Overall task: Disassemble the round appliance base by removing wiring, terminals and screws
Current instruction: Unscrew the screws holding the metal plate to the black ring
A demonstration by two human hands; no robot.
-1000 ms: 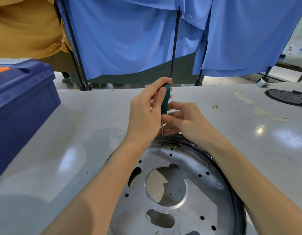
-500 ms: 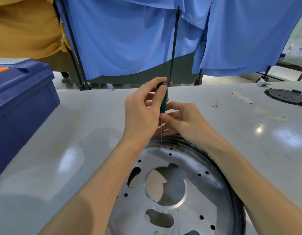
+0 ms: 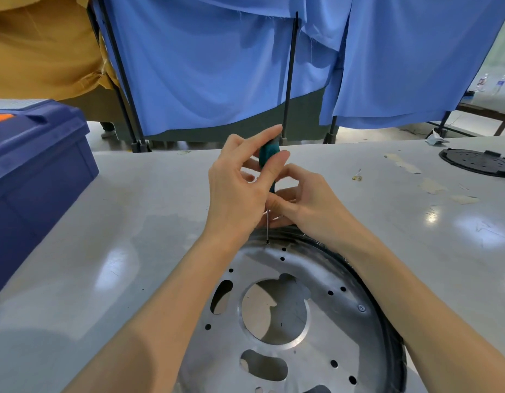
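at the far rim of the round appliance base (image 3: 316, 321) lying flat, left hand (image 3: 237, 191) and right hand (image 3: 311, 205) both pinch an upright green screwdriver (image 3: 269, 154), its tip in what seems a small screw (image 3: 267, 243); holding it vertical with firm downward pressure should prevent slipping.

grey table (image 3: 138, 222) carries round base (image 3: 325, 321), blue toolbox (image 3: 33, 171), black disc (image 3: 476, 162).

Blue toolbox (image 3: 33, 171) blocks left; black disc (image 3: 476, 163) far right.

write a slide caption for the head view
Left hand and right hand hold a teal screwdriver upright, tip on the round base's far edge.
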